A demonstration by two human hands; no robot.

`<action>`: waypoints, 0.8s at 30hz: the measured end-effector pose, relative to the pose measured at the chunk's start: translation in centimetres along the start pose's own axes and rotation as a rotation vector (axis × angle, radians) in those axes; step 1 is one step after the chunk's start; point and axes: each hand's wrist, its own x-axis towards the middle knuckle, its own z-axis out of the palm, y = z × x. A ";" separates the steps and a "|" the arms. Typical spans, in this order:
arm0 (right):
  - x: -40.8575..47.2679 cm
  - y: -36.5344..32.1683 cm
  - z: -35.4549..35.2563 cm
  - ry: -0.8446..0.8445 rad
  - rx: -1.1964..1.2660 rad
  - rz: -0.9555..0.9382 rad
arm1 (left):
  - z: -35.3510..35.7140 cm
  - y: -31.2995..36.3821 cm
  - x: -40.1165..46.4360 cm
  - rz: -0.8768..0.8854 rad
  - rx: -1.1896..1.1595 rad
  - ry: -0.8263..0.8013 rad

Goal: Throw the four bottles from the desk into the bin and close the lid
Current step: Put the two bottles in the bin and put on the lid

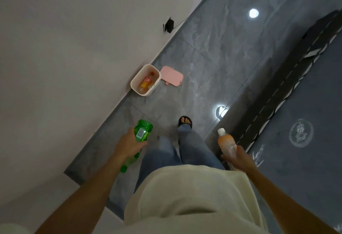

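A small white bin (pixel 136 80) stands open on the floor against the wall, ahead of me. An orange-labelled bottle (pixel 146 82) lies inside it. Its pink lid (pixel 171 75) lies flat on the floor just right of the bin. My left hand (pixel 129 144) is shut on a green bottle (pixel 141 133), held with its base pointing forward and its cap toward me. My right hand (pixel 239 157) grips an orange drink bottle (pixel 226 143) with a white cap pointing forward. Both hands are well short of the bin.
A white wall (pixel 64 57) runs along the left. The floor (pixel 212 57) is glossy grey tile with bright lamp reflections. A dark desk edge (pixel 277 93) and its dark top (pixel 314 104) lie to the right. A black plug (pixel 168 25) sits on the wall. My sandalled foot (pixel 185 121) steps forward.
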 end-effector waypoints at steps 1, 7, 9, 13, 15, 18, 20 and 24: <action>0.8 -1.9 -1.3 -0.029 -0.076 -0.007 | 0.2 -0.2 -0.1 -0.026 -0.034 0.007; 5.7 -14.4 -6.8 -0.075 -0.264 -0.225 | 2.1 -2.2 -1.8 -0.243 -0.184 -0.005; 6.8 -18.3 -7.6 -0.070 -0.303 -0.293 | 2.7 -2.8 -2.1 -0.296 -0.230 -0.015; 8.4 -23.9 -8.0 -0.056 -0.377 -0.368 | 3.3 -3.3 -1.5 -0.353 -0.304 -0.039; 9.1 -25.6 -7.8 -0.062 -0.407 -0.382 | 3.1 -3.2 -0.5 -0.355 -0.328 -0.035; 10.2 -27.3 -7.3 -0.098 -0.430 -0.375 | 2.1 -2.9 1.9 -0.337 -0.356 -0.023; 11.1 -28.1 -6.6 -0.101 -0.438 -0.382 | 1.2 -2.4 4.0 -0.315 -0.368 -0.007; 13.7 -30.3 -5.1 -0.098 -0.432 -0.405 | -0.6 -0.9 9.0 -0.273 -0.397 0.052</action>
